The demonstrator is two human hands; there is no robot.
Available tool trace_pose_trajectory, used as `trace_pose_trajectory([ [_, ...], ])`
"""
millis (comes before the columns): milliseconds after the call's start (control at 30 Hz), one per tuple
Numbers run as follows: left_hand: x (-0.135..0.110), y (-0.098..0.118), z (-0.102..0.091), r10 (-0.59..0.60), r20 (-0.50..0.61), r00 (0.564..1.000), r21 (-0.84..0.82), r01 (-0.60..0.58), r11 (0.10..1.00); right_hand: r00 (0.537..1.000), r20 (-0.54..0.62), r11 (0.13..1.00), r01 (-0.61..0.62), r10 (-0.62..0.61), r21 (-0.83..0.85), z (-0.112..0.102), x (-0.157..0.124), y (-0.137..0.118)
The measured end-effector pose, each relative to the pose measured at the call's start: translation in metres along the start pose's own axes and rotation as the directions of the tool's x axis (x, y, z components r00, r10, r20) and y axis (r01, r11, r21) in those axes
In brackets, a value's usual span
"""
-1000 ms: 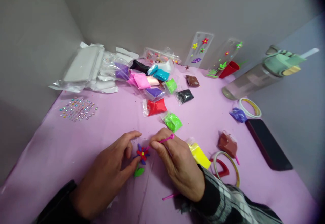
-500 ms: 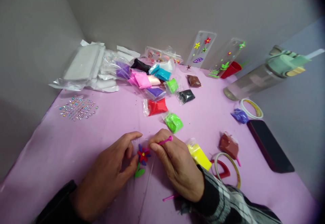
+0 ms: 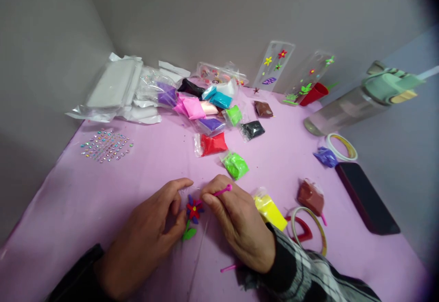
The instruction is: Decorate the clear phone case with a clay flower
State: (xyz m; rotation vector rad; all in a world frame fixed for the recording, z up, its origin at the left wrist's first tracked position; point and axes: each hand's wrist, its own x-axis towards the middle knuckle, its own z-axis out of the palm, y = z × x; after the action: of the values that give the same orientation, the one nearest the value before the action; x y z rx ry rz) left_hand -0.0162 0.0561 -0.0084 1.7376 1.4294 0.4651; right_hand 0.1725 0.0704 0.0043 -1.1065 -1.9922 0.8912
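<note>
At the near edge of the lilac tabletop (image 3: 85,201), the head view gives us the right hand (image 3: 236,222) pinching a pink modelling tool (image 3: 222,191) between thumb and fingers, just beside a red-and-purple clay flower (image 3: 194,210) lying on a clear plastic sheet (image 3: 202,247) between both hands. The left hand (image 3: 142,238) curves beside it, fingers loosely apart; we can't tell whether they grip the sheet.

Clay flower (image 3: 194,210) between the left hand (image 3: 140,238) and the right hand (image 3: 240,224), a stylus (image 3: 222,191) in the right; clay packets (image 3: 209,114) behind, rhinestone sheet (image 3: 107,146) behind left, phone (image 3: 366,198) right, water bottle (image 3: 346,105) behind right, phone cases (image 3: 272,66) farthest back.
</note>
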Motion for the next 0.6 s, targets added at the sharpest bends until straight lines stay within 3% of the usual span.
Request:
trace_pose_trajectory([
  [600,-0.0015,-0.004,0.0008,0.021,0.032,0.999,0.025,-0.021,0.999,0.999,0.036,0.997,0.04,-0.038,-0.071,0.0017,-0.0013,0.0029],
])
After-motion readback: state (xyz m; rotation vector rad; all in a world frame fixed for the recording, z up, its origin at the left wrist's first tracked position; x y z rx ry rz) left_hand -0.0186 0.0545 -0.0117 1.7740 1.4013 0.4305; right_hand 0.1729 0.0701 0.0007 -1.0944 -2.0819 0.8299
